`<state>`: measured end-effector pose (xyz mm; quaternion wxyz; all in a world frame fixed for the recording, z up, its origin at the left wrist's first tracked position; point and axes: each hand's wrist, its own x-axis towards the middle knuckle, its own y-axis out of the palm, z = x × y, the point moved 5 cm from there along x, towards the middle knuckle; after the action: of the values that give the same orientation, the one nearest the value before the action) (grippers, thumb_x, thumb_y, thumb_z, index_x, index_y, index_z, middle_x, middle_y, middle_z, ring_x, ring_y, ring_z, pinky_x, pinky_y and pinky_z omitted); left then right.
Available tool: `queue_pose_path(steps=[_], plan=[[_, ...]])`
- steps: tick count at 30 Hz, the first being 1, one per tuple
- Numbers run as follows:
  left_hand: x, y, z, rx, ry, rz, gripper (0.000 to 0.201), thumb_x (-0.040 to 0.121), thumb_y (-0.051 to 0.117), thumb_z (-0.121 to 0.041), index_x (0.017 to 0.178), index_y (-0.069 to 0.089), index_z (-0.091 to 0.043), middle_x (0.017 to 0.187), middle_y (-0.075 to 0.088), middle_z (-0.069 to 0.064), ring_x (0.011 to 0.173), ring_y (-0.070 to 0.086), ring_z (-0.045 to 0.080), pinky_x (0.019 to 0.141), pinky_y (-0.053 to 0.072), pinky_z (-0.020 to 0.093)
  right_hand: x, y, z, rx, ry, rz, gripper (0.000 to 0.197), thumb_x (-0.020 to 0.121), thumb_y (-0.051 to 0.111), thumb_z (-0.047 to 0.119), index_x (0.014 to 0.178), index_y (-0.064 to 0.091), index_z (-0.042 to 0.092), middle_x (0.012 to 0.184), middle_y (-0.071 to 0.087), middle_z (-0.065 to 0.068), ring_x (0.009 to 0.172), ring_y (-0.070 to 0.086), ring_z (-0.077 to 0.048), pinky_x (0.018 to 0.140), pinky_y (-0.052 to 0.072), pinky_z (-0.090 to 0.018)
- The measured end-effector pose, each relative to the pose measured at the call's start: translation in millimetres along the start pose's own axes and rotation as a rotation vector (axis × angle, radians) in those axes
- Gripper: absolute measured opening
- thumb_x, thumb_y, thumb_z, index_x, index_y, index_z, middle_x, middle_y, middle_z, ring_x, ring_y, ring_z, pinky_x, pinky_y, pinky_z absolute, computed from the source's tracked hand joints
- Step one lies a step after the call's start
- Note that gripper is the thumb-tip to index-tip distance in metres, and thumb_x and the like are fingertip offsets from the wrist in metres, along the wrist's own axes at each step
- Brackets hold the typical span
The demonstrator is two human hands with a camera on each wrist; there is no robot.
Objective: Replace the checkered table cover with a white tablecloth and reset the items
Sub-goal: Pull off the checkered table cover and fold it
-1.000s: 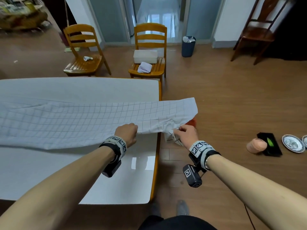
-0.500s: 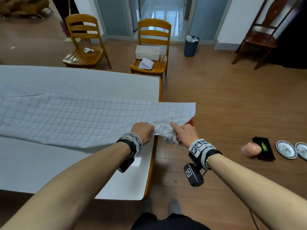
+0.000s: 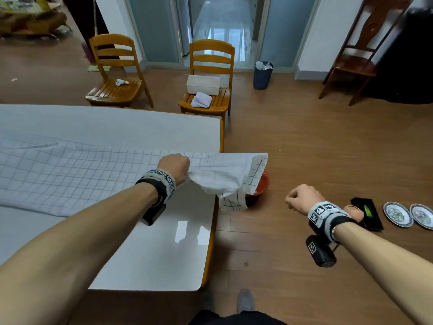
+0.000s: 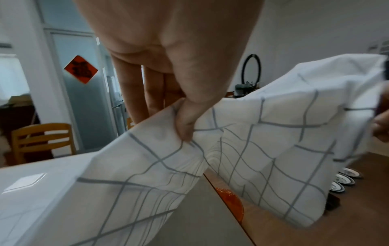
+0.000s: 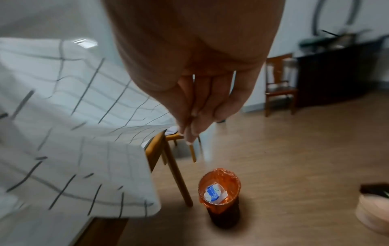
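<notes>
Pinches soft, creased checkered cover (image 3: 70, 174) in left hand (image 3: 174, 165) at table's (image 3: 152, 242) right edge; holds right hand (image 3: 303, 198) loosely curled, empty, farther right.

Ahead of you, a light wooden chair (image 3: 117, 73) and a second one (image 3: 210, 66) stand on the brown plank floor (image 3: 304, 141) before frosted glass doors (image 3: 154, 26). A dark bin (image 3: 263, 75) sits by the white wall (image 3: 314, 31), with a darker chair (image 3: 351, 57) further right.

Both forearms reach forward; left hand (image 3: 174, 166) pinches the checkered cover (image 3: 70, 174), right hand (image 3: 304, 199) hangs loosely curled, apparently empty.
</notes>
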<state>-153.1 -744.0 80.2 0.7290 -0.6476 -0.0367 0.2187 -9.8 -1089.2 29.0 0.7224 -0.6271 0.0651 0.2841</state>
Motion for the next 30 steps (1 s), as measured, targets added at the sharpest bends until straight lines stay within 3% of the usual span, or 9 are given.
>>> queue_pose_path(steps=[2,5,8,13,18,21,25,30], plan=[[1.9,-5.1,-2.5,-0.065,0.003,-0.019,0.013,0.085,0.057,-0.011,0.090,0.069,-0.015,0.094,0.068,0.008,0.086,0.063,0.031,0.069,0.048,0.032,6.6,3.1,-1.8,0.208,-0.051,0.060,0.014,0.082,0.069,0.023,0.071,0.077,0.022,0.066,0.074,0.009,0.067,0.072,-0.012,0.082,0.059,-0.033],[9.0,-8.5,-20.4,-0.111,0.019,-0.035,0.008,0.088,0.061,-0.019,0.093,0.068,-0.017,0.096,0.067,0.006,0.088,0.063,0.029,0.071,0.046,0.032,4.6,13.5,29.4,0.379,-0.175,0.096,0.009,0.081,0.078,0.023,0.075,0.076,0.016,0.070,0.075,0.004,0.070,0.073,-0.016,0.075,0.061,-0.034],[15.5,-8.0,-33.5,-0.107,0.044,-0.055,0.007,0.088,0.064,-0.021,0.094,0.067,-0.021,0.096,0.068,0.005,0.088,0.064,0.028,0.072,0.049,0.032,0.6,19.3,62.2,0.473,-0.272,0.122,0.021,0.079,0.082,0.035,0.081,0.074,0.016,0.076,0.073,0.007,0.073,0.070,-0.011,0.065,0.056,-0.024],[18.6,-14.1,-35.6,-0.079,0.066,-0.092,0.010,0.089,0.065,-0.028,0.082,0.060,-0.023,0.088,0.066,0.002,0.076,0.057,0.023,0.067,0.046,0.030,2.1,20.4,86.5,0.648,-0.272,0.046,0.047,0.068,0.082,0.057,0.101,0.070,0.028,0.095,0.072,0.012,0.089,0.066,-0.006,0.074,0.053,-0.026],[18.5,-29.9,-22.2,-0.080,0.074,-0.118,0.016,0.090,0.065,-0.027,0.077,0.056,-0.024,0.085,0.063,0.000,0.074,0.053,0.022,0.062,0.036,0.029,6.5,10.5,103.5,0.740,-0.306,-0.132,0.018,0.083,0.075,0.033,0.093,0.073,0.019,0.093,0.073,0.006,0.092,0.068,-0.014,0.086,0.057,-0.041],[20.6,-41.4,-11.3,-0.068,0.069,-0.128,0.019,0.089,0.068,-0.026,0.075,0.056,-0.024,0.080,0.058,-0.002,0.073,0.052,0.023,0.061,0.036,0.029,1.6,-7.0,105.1,0.645,-0.365,-0.194,0.009,0.086,0.072,0.033,0.087,0.071,0.024,0.088,0.071,0.009,0.087,0.066,-0.012,0.077,0.056,-0.035],[20.8,-46.6,-17.0,-0.061,0.094,-0.115,0.018,0.089,0.068,-0.027,0.076,0.057,-0.023,0.081,0.059,-0.001,0.075,0.054,0.023,0.062,0.036,0.029,4.7,-24.5,99.7,0.544,-0.383,-0.260,0.020,0.087,0.072,0.033,0.071,0.059,0.030,0.077,0.065,0.010,0.078,0.061,-0.014,0.069,0.050,-0.032],[16.3,-35.9,-19.5,-0.052,0.099,-0.068,0.018,0.088,0.069,-0.028,0.076,0.058,-0.022,0.086,0.066,0.003,0.078,0.059,0.026,0.063,0.039,0.028,11.3,-31.8,78.3,0.556,-0.370,-0.232,0.009,0.085,0.074,0.023,0.078,0.068,0.023,0.079,0.069,0.004,0.080,0.064,-0.015,0.072,0.049,-0.032]])
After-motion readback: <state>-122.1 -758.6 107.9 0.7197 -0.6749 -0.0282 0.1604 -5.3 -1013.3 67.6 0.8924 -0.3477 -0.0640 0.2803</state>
